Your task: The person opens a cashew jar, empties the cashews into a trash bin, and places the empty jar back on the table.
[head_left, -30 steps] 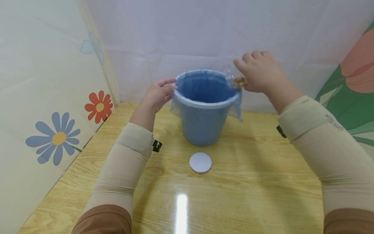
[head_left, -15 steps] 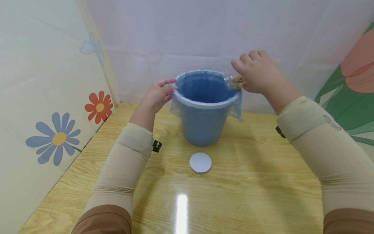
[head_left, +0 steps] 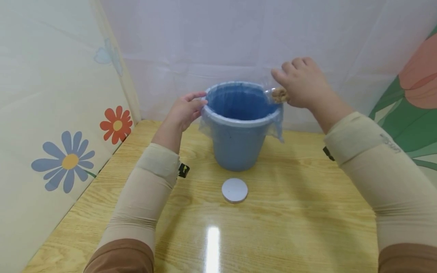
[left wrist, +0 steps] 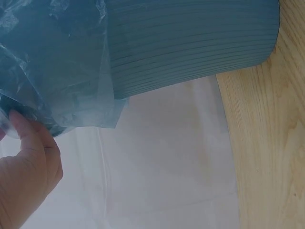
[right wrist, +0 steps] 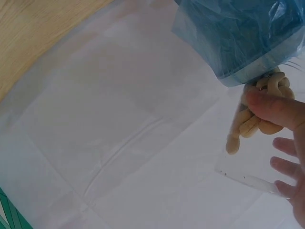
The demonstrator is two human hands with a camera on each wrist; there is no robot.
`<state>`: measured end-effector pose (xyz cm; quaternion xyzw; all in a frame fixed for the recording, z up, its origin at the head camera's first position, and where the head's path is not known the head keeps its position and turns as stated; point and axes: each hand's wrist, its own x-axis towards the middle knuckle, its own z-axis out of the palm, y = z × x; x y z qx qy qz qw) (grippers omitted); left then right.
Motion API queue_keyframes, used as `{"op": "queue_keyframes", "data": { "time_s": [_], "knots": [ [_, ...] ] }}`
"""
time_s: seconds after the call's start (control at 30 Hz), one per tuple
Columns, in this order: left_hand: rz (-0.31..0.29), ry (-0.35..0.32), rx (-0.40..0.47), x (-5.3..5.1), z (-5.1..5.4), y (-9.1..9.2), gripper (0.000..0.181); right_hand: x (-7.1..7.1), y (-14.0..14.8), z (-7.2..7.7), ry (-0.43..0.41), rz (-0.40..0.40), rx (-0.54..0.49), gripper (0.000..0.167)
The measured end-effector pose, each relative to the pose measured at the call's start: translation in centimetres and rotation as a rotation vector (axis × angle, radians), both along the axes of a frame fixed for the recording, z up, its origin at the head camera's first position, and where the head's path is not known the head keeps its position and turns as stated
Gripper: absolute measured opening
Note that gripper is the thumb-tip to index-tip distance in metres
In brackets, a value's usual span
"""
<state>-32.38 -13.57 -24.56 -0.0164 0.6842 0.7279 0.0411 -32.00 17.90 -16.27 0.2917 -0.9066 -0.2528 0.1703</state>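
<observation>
A blue trash can (head_left: 237,148) stands upright on the table, lined with a thin translucent blue bag (head_left: 275,127) that hangs over its rim. My left hand (head_left: 187,110) pinches the lined rim on the left side. Above the right side of the rim, my right hand (head_left: 302,83) grips a clear jar (right wrist: 252,183), tipped with its mouth toward the can. Unshelled peanuts (right wrist: 250,125) lie inside the jar near its mouth, seen also as a tan cluster of peanuts (head_left: 280,95) in the head view. The can's bottom inside is too dark to make out.
A round white lid (head_left: 235,190) lies flat on the wood-grain table (head_left: 290,220), in front of the can. A white sheet (head_left: 191,38) hangs close behind, and a flower-printed panel (head_left: 51,113) borders the left side.
The peanuts have shifted about inside the jar as my right hand moves it slightly over the rim. My left hand and the trash can stay where they were.
</observation>
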Motion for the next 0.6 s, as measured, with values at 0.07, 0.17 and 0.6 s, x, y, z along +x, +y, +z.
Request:
{"op": "queue_keyframes", "data": {
  "time_s": [0.07, 0.17, 0.6],
  "knots": [
    [0.002, 0.000, 0.000, -0.04, -0.02, 0.00, 0.038, -0.07, 0.04, 0.00, 0.001, 0.005, 0.008, 0.073],
    [0.007, 0.000, 0.006, -0.06, -0.02, -0.03, 0.038, -0.15, 0.02, 0.03, 0.002, 0.005, 0.013, 0.073],
    [0.009, 0.004, 0.001, -0.05, 0.04, -0.02, 0.037, -0.22, -0.17, -0.11, -0.031, -0.040, -0.030, 0.079]
  ]
}}
